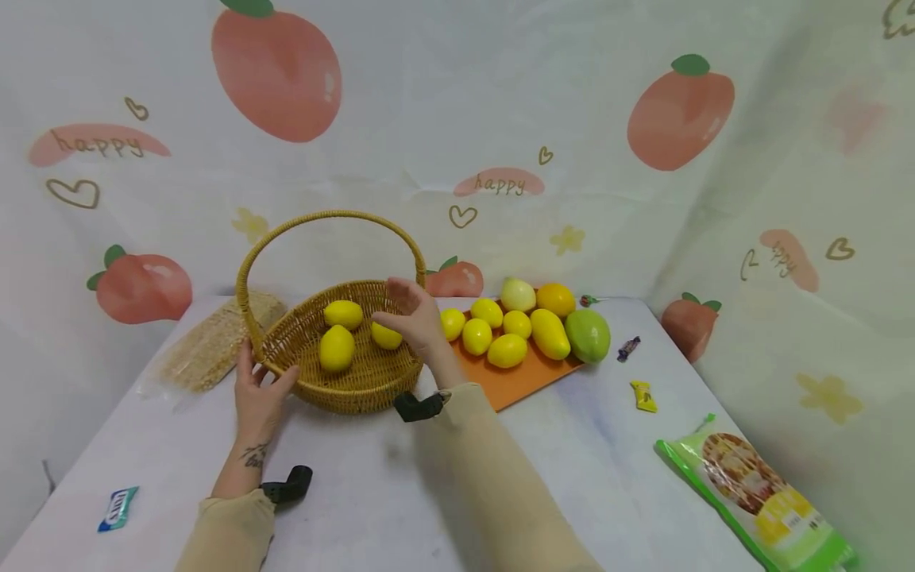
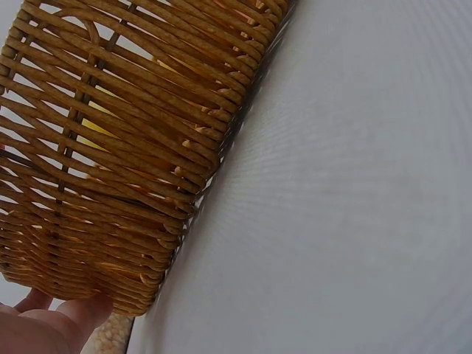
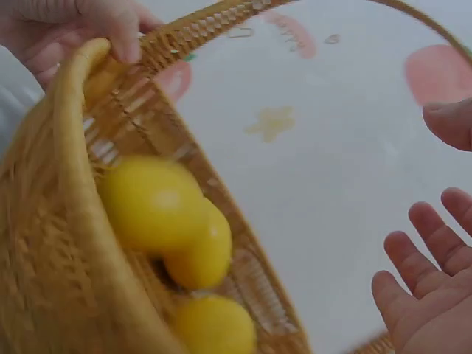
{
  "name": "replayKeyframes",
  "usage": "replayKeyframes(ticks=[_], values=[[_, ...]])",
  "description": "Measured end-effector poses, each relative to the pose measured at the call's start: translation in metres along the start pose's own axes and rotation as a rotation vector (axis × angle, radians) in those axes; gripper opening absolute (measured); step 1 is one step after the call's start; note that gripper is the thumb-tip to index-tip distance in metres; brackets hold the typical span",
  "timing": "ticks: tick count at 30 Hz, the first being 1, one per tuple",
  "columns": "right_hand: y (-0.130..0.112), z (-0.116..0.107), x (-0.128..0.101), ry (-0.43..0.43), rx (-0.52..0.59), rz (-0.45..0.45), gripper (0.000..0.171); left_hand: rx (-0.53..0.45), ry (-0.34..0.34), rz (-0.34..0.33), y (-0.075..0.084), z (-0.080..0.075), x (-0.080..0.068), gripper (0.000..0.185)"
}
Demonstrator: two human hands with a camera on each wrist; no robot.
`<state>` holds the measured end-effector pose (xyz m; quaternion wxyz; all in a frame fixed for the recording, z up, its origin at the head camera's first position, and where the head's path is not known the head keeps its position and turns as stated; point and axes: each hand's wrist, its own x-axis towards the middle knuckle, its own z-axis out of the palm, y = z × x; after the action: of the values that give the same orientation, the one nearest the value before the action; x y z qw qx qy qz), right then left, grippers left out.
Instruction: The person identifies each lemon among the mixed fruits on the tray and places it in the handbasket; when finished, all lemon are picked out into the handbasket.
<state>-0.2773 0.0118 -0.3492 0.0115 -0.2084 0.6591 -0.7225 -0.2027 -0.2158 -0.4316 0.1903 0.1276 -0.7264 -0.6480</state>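
A wicker basket (image 1: 357,401) with a tall arched handle stands at the centre left of the table. Three lemons (image 1: 337,349) lie inside it. My left hand (image 1: 259,397) holds the basket's left end, the thumb (image 3: 127,44) over the rim and the fingers on the outer wall. Over the basket's right side is my right hand (image 1: 420,322), fingers spread and nothing in them; it partly covers one lemon (image 1: 387,337) in the head view. In the right wrist view its fingers (image 3: 413,269) are extended and apart.
Right of the basket, an orange tray (image 1: 515,387) bears several lemons (image 1: 507,350), a mango (image 1: 550,334) and other fruit. A bag of pale pieces (image 1: 207,349) lies behind left. Wrapped sweets (image 1: 643,396) and a green-edged food bag (image 1: 758,492) lie at right, a blue packet (image 1: 117,509) front left.
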Motion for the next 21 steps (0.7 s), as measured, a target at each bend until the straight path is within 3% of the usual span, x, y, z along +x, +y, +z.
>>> replayKeyframes(ticks=[6,10,16,21], values=[[0.001,-0.055,-0.014,0.063,0.017,-0.074,0.053,-0.001,-0.001,0.000,0.004,0.000,0.000,0.088],[0.007,-0.101,-0.022,0.063,-0.029,-0.064,0.052,0.011,0.001,0.000,0.003,0.000,0.000,0.087],[0.022,-0.158,-0.032,0.028,-0.164,0.083,0.050,0.015,0.005,0.012,0.002,0.000,-0.001,0.086],[0.033,-0.185,-0.038,-0.030,-0.303,0.208,0.048,0.030,-0.003,0.019,0.003,-0.001,-0.002,0.085]])
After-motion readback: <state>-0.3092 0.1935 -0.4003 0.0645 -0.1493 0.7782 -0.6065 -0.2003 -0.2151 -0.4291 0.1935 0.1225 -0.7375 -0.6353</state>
